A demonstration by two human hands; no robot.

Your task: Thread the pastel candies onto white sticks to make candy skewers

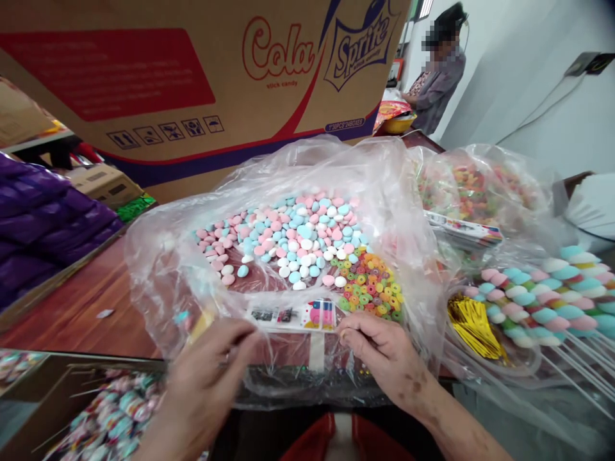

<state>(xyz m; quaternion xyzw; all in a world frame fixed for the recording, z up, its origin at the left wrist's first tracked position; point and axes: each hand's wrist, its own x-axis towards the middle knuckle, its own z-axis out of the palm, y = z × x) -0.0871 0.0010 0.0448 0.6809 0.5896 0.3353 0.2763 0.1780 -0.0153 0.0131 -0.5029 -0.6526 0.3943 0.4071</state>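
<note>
Pinching wrapper [318,315] in right hand [382,349]; can't tell grip of blurred left hand [209,368]; working over plastic [161,253] on red table [110,310], facing carton [259,112], white wall [519,83] off right.

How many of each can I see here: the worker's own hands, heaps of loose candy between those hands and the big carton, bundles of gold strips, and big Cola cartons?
Hands: 2 (left hand, right hand)
Loose candy heaps: 2 (pastel candies, ring candies)
Gold strip bundle: 1
Cola carton: 1
Total: 6
</note>
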